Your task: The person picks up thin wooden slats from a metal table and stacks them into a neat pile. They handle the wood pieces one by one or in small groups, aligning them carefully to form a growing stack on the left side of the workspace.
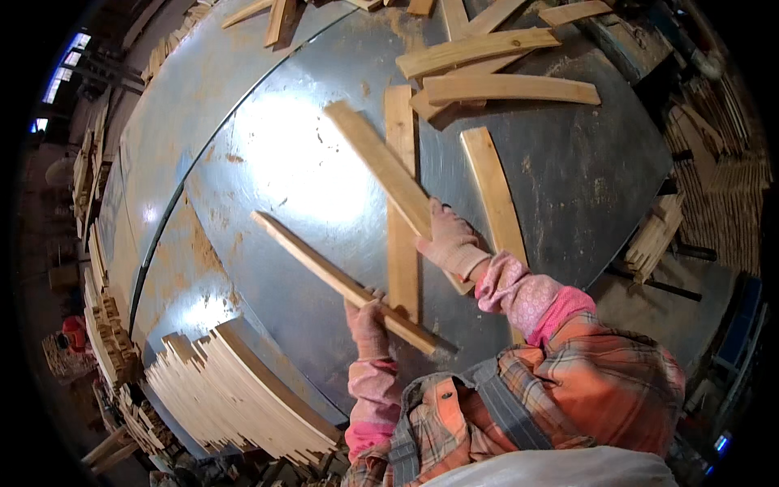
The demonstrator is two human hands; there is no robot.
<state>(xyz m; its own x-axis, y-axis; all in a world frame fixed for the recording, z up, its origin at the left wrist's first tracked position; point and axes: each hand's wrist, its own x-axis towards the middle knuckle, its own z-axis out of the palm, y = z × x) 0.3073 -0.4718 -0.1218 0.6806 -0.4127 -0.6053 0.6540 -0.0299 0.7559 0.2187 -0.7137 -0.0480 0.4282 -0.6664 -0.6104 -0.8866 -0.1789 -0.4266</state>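
Observation:
My left hand [369,327], in a pinkish work glove, is closed round a narrow wooden strip [312,261] that slants across the near part of the metal table. Gloved the same way, my right hand [452,239] grips a wider wooden board [377,166], tilted up and to the left. Beneath that board a third plank [402,272] lies lengthwise on the table, partly covered. To the right of my right hand rests another plank [485,183], its near end hidden behind my sleeve.
A dense row of stacked strips [243,394] stands at the table's near left. Several loose boards [511,88] lie crossed at the far right of the metal table [560,187]. More wood piles [730,203] sit beyond the right edge. A seam [174,195] crosses the tabletop.

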